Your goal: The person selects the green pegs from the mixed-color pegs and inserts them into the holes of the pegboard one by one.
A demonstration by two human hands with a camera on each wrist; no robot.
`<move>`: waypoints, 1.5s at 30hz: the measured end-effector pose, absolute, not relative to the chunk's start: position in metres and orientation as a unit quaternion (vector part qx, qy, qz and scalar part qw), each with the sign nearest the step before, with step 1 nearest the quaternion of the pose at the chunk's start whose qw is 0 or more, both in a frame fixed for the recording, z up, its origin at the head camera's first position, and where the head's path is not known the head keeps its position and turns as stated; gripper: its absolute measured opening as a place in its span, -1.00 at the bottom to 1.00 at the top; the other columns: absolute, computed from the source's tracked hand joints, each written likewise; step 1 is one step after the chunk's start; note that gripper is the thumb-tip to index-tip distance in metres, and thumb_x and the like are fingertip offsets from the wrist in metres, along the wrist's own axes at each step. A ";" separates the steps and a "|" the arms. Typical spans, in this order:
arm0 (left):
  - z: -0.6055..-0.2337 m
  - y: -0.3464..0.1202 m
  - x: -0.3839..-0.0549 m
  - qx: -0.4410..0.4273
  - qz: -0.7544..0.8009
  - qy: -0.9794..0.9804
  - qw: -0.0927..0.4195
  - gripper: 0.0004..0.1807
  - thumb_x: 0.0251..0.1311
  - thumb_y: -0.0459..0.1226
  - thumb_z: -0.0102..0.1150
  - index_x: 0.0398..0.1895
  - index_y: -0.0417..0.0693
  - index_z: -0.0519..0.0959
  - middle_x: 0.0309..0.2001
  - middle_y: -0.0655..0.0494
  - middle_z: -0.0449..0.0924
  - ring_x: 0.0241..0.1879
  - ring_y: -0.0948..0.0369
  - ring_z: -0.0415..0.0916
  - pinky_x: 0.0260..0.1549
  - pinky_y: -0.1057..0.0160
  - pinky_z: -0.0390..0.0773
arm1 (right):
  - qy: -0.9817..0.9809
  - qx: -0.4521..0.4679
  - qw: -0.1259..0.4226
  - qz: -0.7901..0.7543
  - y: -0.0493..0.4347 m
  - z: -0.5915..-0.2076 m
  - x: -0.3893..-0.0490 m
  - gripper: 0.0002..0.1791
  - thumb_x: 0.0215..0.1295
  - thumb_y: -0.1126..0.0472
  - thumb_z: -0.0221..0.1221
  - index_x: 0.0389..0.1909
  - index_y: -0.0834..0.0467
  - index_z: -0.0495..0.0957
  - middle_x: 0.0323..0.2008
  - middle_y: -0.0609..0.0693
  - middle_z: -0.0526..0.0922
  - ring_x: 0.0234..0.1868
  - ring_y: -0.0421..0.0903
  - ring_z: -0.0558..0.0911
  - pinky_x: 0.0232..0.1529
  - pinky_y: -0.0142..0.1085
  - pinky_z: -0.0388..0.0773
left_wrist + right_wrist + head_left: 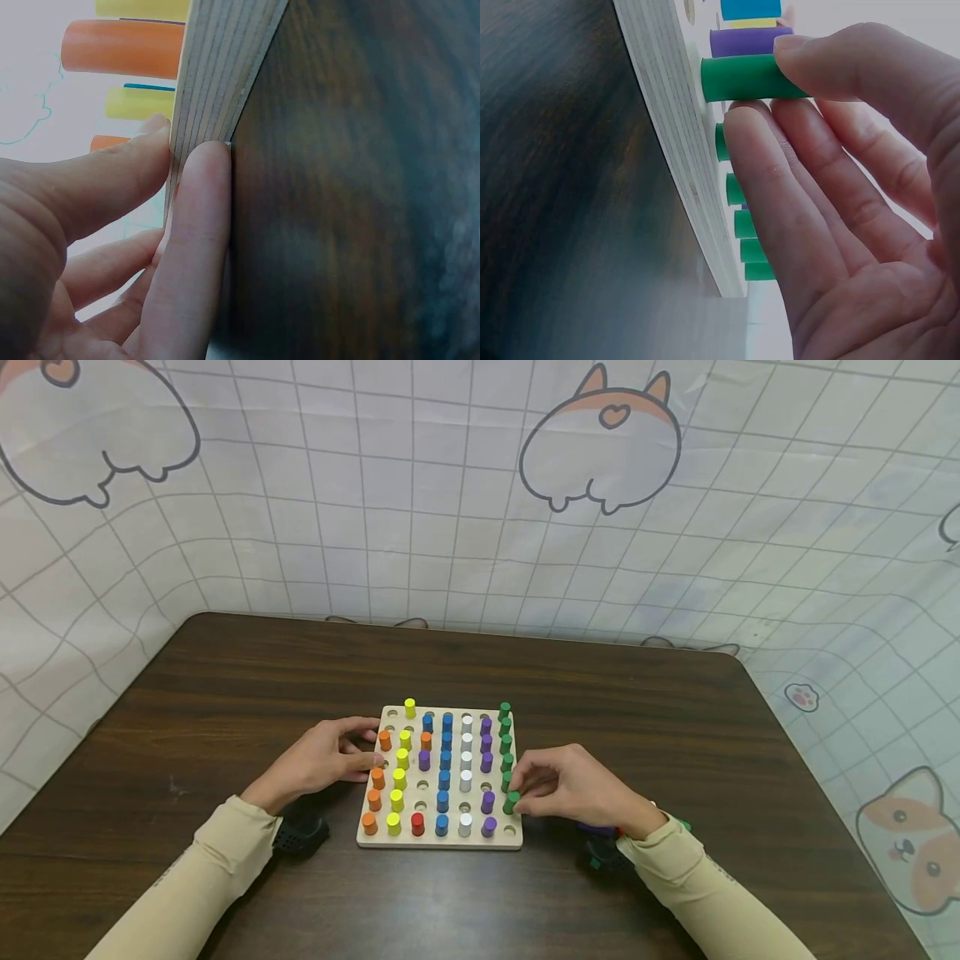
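Observation:
A light wooden pegboard [434, 840] lies on the table, with coloured pegs standing in columns. My left hand [318, 760] rests at its left edge. In the left wrist view the thumb [124, 169] lies at the top edge and a finger [199, 217] presses the layered side. At the right edge, my right hand [573, 785] pinches a green peg [742, 79] between thumb and fingers. That peg stands upright, its lower end right at the board's face. Several green pegs [506, 744] line the same column beyond it, and a bare hole [510, 831] lies nearer me.
Columns of orange pegs [375, 800], yellow pegs [397, 800], blue pegs [442, 802], white pegs [466, 781] and purple pegs [488, 802] fill much of the board. One red peg [417, 824] is in the front row. Purple, red and green pieces lie partly hidden under my right wrist on the dark table [300, 677].

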State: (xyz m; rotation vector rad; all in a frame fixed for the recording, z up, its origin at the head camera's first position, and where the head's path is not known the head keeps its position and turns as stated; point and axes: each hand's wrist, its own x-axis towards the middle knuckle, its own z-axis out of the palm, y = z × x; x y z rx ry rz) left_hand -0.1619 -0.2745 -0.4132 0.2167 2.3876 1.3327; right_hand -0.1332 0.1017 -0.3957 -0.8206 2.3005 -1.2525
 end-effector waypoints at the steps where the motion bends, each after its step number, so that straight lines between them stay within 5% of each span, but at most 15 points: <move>1: -0.413 -0.274 -0.162 0.077 0.476 0.853 0.198 -0.22 0.31 -0.18 0.39 0.52 -0.22 0.30 0.28 -0.21 0.46 -0.12 0.15 0.59 -0.16 0.24 0.82 | 0.822 -0.294 0.197 -0.446 0.102 -0.396 -0.133 -0.84 0.27 0.25 0.41 -0.17 0.10 0.67 -0.16 0.05 0.80 -0.14 -0.20 0.80 -0.05 -0.38 0.78; 24: -0.414 -0.273 -0.161 0.077 0.481 0.850 0.199 -0.21 0.32 -0.19 0.38 0.53 -0.24 0.29 0.28 -0.22 0.45 -0.11 0.16 0.61 -0.14 0.22 0.82 | 0.848 -0.268 0.149 -0.432 0.127 -0.377 -0.132 -0.83 0.25 0.17 0.45 -0.19 -0.03 0.69 -0.18 -0.04 0.79 -0.17 -0.19 0.78 -0.10 -0.30 0.79; 31: -0.413 -0.273 -0.161 0.077 0.485 0.849 0.198 -0.22 0.33 -0.20 0.37 0.52 -0.25 0.29 0.29 -0.24 0.43 -0.09 0.16 0.62 -0.13 0.20 0.82 | 0.862 -0.278 0.124 -0.406 0.140 -0.372 -0.136 -0.78 0.27 0.16 0.44 -0.12 0.12 0.71 -0.17 -0.06 0.80 -0.19 -0.25 0.75 -0.09 -0.29 0.79; 45: -0.413 -0.273 -0.160 0.079 0.484 0.849 0.199 -0.21 0.33 -0.20 0.37 0.53 -0.25 0.27 0.28 -0.24 0.44 -0.10 0.16 0.62 -0.13 0.20 0.82 | 0.881 -0.228 0.116 -0.398 0.167 -0.370 -0.136 -0.73 0.23 0.07 0.47 -0.10 0.08 0.74 -0.18 -0.08 0.80 -0.20 -0.24 0.75 -0.13 -0.36 0.77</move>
